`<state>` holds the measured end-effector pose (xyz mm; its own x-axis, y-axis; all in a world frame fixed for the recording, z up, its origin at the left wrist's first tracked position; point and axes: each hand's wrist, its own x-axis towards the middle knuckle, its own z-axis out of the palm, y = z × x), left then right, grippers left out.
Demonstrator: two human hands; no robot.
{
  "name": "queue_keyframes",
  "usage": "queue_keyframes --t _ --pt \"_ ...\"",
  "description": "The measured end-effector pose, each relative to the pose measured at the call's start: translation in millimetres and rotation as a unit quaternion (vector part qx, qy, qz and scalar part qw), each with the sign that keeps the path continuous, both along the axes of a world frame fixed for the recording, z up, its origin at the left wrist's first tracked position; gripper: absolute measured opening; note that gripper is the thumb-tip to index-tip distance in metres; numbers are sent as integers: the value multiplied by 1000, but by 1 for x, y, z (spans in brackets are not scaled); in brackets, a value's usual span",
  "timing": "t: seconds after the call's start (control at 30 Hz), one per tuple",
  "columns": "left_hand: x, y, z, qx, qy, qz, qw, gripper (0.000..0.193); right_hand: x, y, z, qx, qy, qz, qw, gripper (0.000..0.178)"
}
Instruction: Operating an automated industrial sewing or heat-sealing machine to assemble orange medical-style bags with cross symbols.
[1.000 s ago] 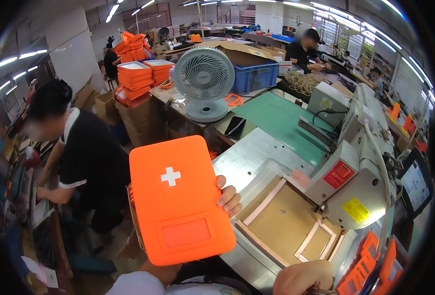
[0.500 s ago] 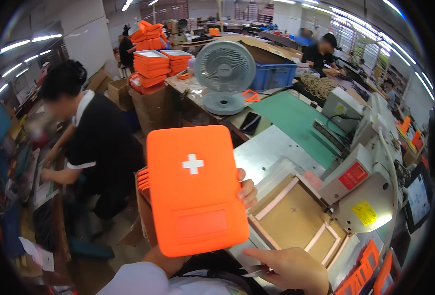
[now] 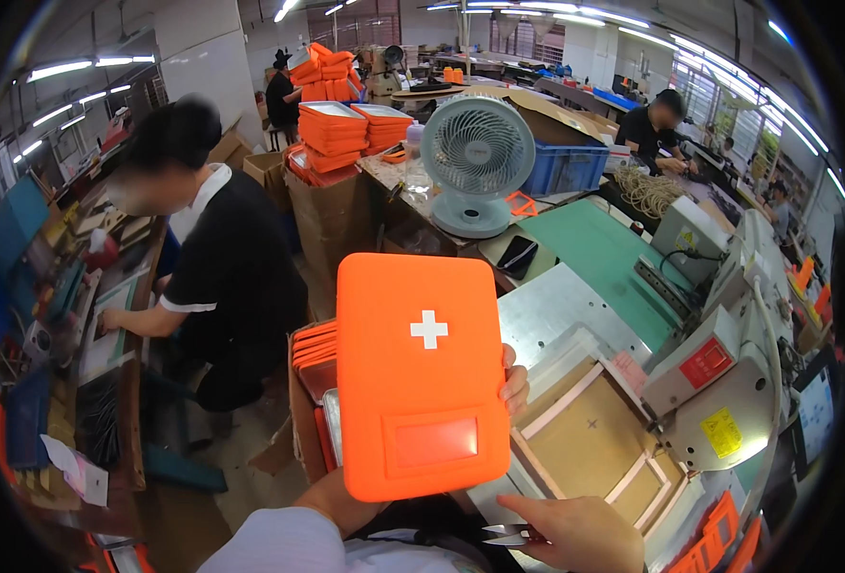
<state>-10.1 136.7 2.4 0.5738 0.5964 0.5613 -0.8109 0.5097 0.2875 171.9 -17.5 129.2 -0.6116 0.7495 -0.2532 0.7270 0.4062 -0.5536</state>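
An orange first-aid case [image 3: 422, 382] with a white cross stands upright before me, its front face toward me. A clear rectangular window pocket sits low on that face. My left hand [image 3: 515, 384] holds the case from behind; its fingertips wrap round the right edge, while the palm is hidden. Below and to the right, my right hand [image 3: 580, 533] is closed round small thread snips [image 3: 507, 536]. Their metal blades point left, apart from each other, just below the case's bottom edge and not touching it. The handles are hidden inside the hand.
A carton [image 3: 305, 420] of orange cases stands behind the held one. At right is a machine [image 3: 699, 401] with a wooden-framed jig [image 3: 575, 430]. A fan [image 3: 478, 158], a phone [image 3: 517, 256] and a blue crate [image 3: 566, 170] lie beyond. A co-worker [image 3: 222, 277] works at left.
My view has turned a little left, so the surroundings sit farther right. The case stays in my left hand, tilted slightly differently. The snips' blades show more plainly.
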Motion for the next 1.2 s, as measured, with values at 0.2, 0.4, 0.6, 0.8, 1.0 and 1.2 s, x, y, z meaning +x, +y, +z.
queue_keyframes --t 0.2,0.4,0.6,0.8,1.0,1.2 --pt "-9 -8 4 -28 65 23 997 35 4 -3 -1 30 17 -3 999 50" --pt "-94 -28 28 -69 209 188 957 31 5 -2 -1 43 18 3 999 44" --pt "-220 0 3 -76 438 616 650 27 17 -3 2 35 22 -52 998 45" --pt "-325 -49 -154 -66 735 650 183 26 18 2 -2 49 12 -37 998 45" --pt "-273 -83 -247 -129 830 517 165 22 14 6 4 13 -12 -53 998 45" --pt "-229 -75 -331 -44 856 498 130 26 9 -15 25 54 -14 -94 994 48"
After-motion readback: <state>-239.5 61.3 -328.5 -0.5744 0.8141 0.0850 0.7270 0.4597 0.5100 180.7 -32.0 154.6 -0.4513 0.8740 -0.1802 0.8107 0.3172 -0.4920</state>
